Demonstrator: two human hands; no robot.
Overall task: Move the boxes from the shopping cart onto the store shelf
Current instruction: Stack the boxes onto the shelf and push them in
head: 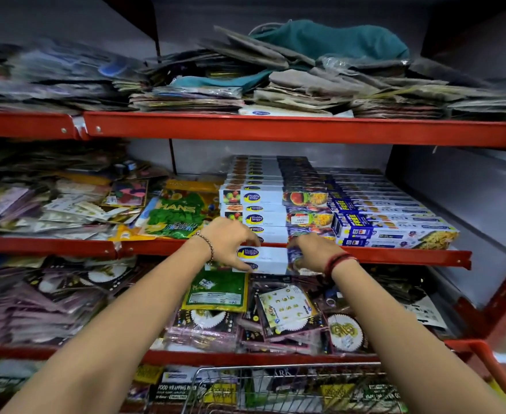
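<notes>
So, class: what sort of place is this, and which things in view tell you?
Most likely a shop aisle: red metal shelves piled with packaged goods, rows of identical wrap boxes, and a wire shopping cart below.

The box point(262, 259) is showing white with a blue-and-yellow oval logo and fruit pictures (matching the stacked boxes point(275, 201) behind). Red shelf edges point(275, 130) are framing a teal cloth point(329, 40) and a green-and-yellow packet point(183, 213).
</notes>
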